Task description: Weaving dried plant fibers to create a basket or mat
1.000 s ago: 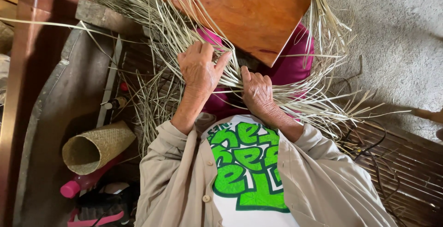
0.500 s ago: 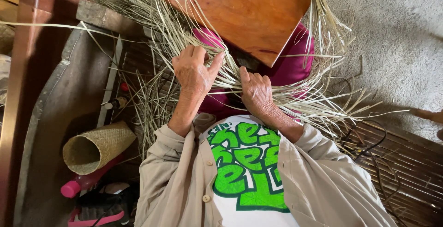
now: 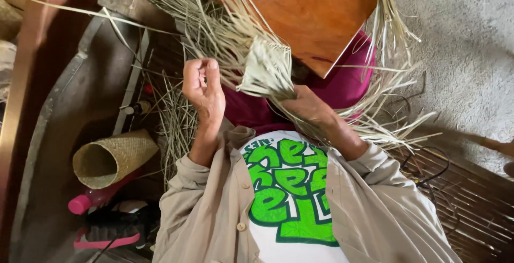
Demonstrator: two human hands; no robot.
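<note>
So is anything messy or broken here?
Nothing looks broken. Loose straw strands lie scattered beside the left hand, and long uneven ends stick out of the woven straw piece the right hand holds. The woven basket lies on its side.

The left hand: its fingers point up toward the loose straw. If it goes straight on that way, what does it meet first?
Most likely the loose straw strands just above the left hand, before the wooden board. Depth is unclear from this one view.

The left hand (image 3: 202,87) pinches thin pale straw strands (image 3: 214,33) between curled fingers while the right hand (image 3: 306,108) grips a small woven straw piece (image 3: 267,69) below a tilted wooden board (image 3: 310,11), with a woven basket (image 3: 115,157) lying at the lower left.
</note>
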